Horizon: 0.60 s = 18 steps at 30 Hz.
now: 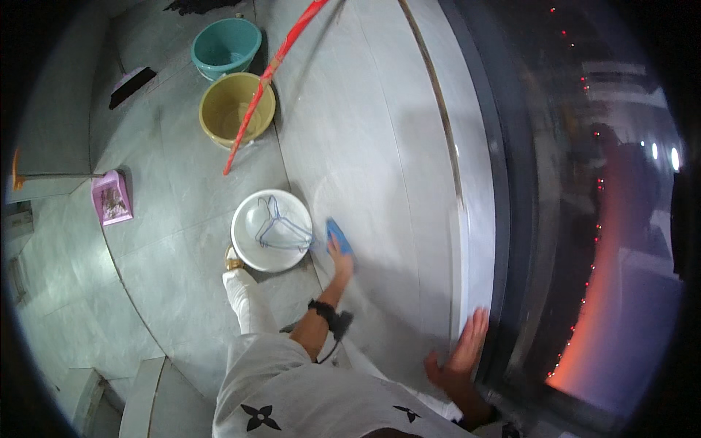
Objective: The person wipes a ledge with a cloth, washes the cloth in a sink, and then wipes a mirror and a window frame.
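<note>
My left hand (340, 258), with a black band on the wrist, presses a flat blue piece that looks like a cloth (339, 237) against the pale tiled wall (365, 175). Its fingers are slightly blurred. Just left of that hand stands a white basin (247, 252) holding several bluish wire hangers (274, 219). My right hand (458, 363) is open with fingers stretched out, beside the white ledge (478, 255) under the window. Nothing shows in it. My foot (232, 257) is close to the basin's near left rim.
Beyond the basin are a yellow bucket (207, 120) and a teal bucket (197, 55). A red-wrapped pole (257, 95) slants across the yellow one. On the left lie a pink dustpan (124, 208) and a black-bristled broom (133, 87). The dark window (562, 219) runs along the right.
</note>
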### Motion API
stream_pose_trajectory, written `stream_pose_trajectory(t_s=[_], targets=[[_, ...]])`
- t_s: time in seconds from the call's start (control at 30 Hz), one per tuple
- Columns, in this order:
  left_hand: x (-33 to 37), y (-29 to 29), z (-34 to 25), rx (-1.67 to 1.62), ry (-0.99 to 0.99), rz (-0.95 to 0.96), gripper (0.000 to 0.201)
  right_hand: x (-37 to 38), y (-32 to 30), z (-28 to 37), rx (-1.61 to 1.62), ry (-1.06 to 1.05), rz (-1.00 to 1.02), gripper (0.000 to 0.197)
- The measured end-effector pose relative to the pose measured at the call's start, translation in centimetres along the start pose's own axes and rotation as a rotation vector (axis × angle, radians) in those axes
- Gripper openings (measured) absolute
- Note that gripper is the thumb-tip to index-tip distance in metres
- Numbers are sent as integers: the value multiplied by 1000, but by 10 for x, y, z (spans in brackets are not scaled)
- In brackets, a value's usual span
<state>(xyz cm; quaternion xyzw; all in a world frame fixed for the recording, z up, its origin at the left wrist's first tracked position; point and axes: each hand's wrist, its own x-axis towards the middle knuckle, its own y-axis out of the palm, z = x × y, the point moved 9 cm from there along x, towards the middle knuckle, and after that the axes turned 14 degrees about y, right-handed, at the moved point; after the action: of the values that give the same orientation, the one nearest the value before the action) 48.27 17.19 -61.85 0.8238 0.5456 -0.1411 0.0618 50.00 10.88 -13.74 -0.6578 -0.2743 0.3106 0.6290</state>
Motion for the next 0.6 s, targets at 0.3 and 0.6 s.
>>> stream_pose_trajectory(t_s=[0.3, 0.6], targets=[[-255, -10, -126, -1031, -514, 772, 66, -15, -4, -36, 179, -54, -141, 74], [-263, -86, -363, -1148, -640, 930, 65, -182, -56, -74, 1078, 214, -273, 49]])
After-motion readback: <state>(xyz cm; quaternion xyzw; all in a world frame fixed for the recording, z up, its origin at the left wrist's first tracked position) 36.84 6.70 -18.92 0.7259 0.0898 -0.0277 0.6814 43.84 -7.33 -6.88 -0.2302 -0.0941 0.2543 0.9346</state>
